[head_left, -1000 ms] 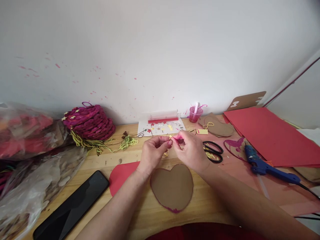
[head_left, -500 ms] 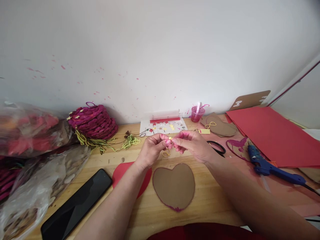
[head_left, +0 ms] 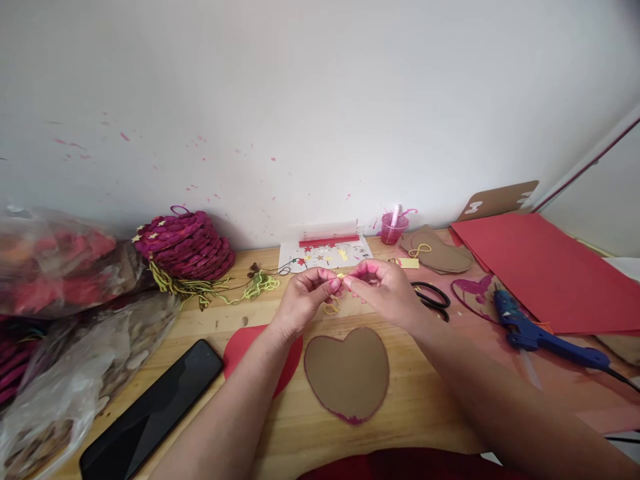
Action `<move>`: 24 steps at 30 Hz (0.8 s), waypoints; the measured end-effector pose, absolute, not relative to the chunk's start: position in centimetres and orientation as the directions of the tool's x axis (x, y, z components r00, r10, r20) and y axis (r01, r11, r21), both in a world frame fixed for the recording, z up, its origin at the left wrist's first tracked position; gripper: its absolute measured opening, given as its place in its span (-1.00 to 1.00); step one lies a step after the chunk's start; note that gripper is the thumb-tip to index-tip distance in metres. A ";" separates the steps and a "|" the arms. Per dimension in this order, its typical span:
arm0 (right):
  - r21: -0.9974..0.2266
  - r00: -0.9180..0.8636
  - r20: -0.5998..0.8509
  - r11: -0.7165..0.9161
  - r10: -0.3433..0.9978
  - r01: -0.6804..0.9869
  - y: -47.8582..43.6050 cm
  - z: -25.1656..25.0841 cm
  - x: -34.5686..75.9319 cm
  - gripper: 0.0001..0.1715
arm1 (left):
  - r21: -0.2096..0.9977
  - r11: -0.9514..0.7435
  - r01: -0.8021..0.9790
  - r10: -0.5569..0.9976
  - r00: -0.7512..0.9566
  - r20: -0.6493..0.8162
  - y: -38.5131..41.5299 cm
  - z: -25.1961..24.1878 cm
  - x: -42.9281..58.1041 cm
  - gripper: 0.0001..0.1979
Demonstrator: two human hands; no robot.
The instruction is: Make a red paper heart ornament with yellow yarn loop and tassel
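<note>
Above the table my left hand [head_left: 309,297] and my right hand [head_left: 376,287] meet, each closed in a pinch with pink-stained fingertips. Between them they hold a yellow string [head_left: 332,307]; a loop of it hangs below my left fingers, and a small yellow bit shows at the fingertips. Whether that bit is a knot or a separate piece I cannot tell. A brown cardboard heart [head_left: 347,373] with a magenta edge lies flat nearer to me. Partly under my left forearm is a red paper heart [head_left: 243,353]. Black-handled scissors [head_left: 433,299] lie beside my right wrist.
On the left are a black phone [head_left: 153,407], plastic bags [head_left: 65,267] and a braided magenta bundle [head_left: 187,247]. Star cutouts lie on white paper [head_left: 290,253] at the back, near a pink cup [head_left: 393,230]. Rightward are red sheets [head_left: 545,273] and a blue glue gun [head_left: 545,340].
My right fingers have shifted slightly, and a little more of the scissors shows beside that hand. Both hands still pinch the yellow string. The view has moved very slightly.
</note>
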State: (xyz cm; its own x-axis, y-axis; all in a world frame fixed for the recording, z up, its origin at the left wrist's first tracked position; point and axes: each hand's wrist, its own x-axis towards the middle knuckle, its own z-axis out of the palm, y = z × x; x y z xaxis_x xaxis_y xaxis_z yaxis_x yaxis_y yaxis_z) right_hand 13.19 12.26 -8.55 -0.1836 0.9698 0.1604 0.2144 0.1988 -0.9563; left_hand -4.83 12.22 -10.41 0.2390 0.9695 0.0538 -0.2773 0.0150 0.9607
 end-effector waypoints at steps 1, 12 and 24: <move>-0.904 -0.126 0.261 0.288 0.957 0.315 12.1 -8.8 13.1 -0.80 | 0.964 0.018 -0.266 0.972 0.229 0.045 12.2 -10.3 -4.7 -0.65; -0.566 -0.158 0.587 0.542 0.794 0.621 11.3 -9.3 12.7 -0.88 | 0.971 0.032 -0.237 0.996 0.086 -0.011 11.6 -11.0 -3.8 -0.65; -1.000 -0.346 -0.007 -0.018 0.938 -0.026 12.6 -8.1 13.8 -0.55 | 0.950 0.006 -0.312 0.968 0.239 0.072 12.2 -10.6 -4.8 -0.66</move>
